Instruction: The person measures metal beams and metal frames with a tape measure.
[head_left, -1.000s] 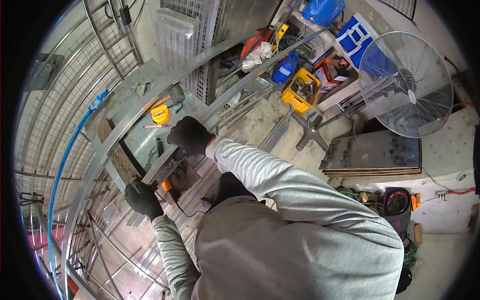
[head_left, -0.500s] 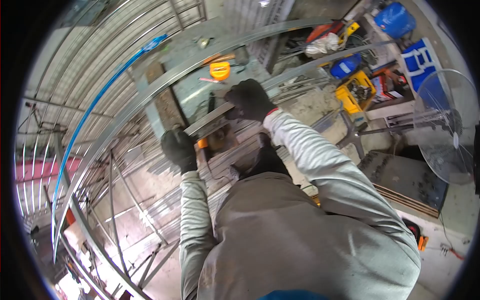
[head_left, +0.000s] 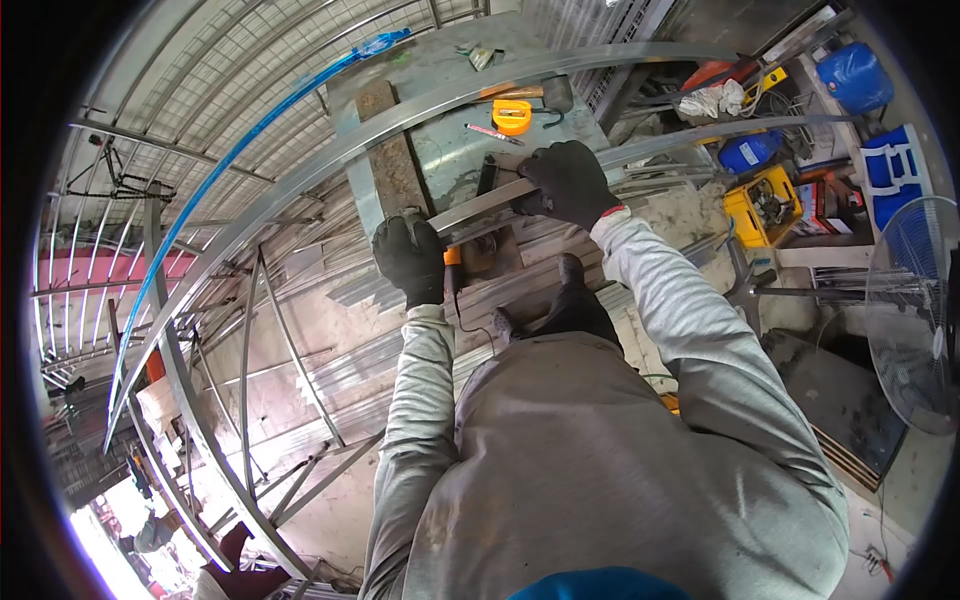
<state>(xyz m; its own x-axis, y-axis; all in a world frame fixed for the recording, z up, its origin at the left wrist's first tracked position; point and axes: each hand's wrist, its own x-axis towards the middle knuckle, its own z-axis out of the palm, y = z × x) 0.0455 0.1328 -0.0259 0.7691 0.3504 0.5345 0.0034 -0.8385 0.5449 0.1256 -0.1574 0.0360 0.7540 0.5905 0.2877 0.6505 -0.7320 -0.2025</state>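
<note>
Both my hands wear dark gloves and are closed around a long metal tube [head_left: 485, 206] at the near side of the workbench. My left hand [head_left: 410, 258] grips its left end, beside a rusty flat steel piece [head_left: 397, 170] on the bench. My right hand [head_left: 572, 185] wraps round the tube farther right, where it seems to continue past the hand. Just beyond the hands lie a small black object [head_left: 488, 174], a red-and-white marker [head_left: 492, 133] and a yellow tape measure [head_left: 512, 117]. Another long metal tube [head_left: 450, 95] crosses the bench beyond them.
Below the bench hangs an orange-and-black corded tool [head_left: 453, 257]. A yellow crate [head_left: 762, 208] of parts and a standing fan [head_left: 912, 310] are at right. Metal frames and a blue-wrapped strip [head_left: 215, 170] fill the left. Metal lengths [head_left: 370, 285] lie on the floor.
The view has shifted, so the bench and hands appear farther right and slightly lower. Both hands keep their hold on the tube.
</note>
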